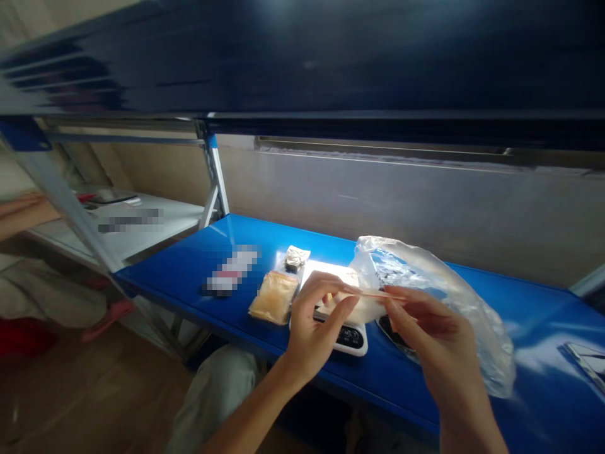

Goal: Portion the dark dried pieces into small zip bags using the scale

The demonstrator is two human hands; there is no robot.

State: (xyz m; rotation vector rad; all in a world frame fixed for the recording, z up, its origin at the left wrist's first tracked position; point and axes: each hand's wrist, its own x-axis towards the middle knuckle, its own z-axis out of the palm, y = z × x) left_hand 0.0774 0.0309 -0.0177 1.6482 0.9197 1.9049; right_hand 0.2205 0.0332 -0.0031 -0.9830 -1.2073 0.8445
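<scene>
My left hand and my right hand are raised over the blue table, both pinched closed on a small clear bag with pale contents, one at each end of its top strip. Under them sits a white digital scale with a bright platform. A large crumpled clear plastic bag lies behind and to the right of my right hand. Left of the scale lie a small filled tan packet and a small crumpled grey-white packet.
A blurred white label or card lies on the table further left. Another person's hand shows at the far left near a white table. A dark shelf overhangs the work area. A metallic object lies at the right edge.
</scene>
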